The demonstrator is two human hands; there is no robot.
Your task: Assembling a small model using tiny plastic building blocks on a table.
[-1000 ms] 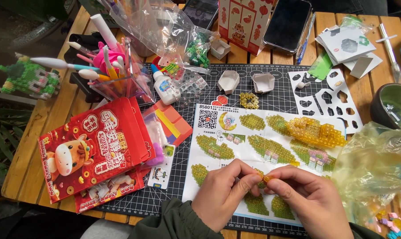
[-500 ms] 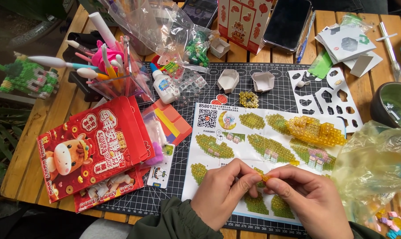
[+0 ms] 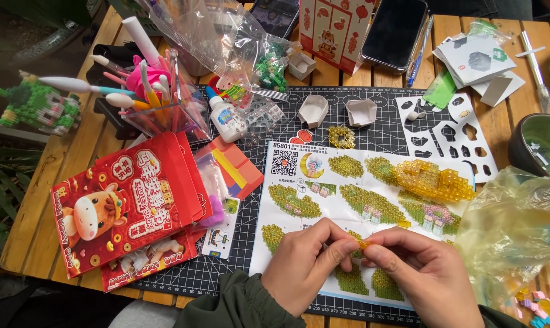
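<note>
Low in the frame's centre, the left hand (image 3: 308, 267) and right hand (image 3: 417, 279) pinch a tiny yellow brick piece (image 3: 363, 244) between fingertips, probably pressing two bits together. A yellow block assembly (image 3: 433, 179) already lies finished on the instruction sheet (image 3: 299, 176), right of centre; many pictured steps remain.

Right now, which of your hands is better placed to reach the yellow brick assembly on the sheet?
Right, probably. The yellow brick assembly lies on the instruction sheet above the right hand. The left hand is farther off; both pinch a small yellow piece.
</note>
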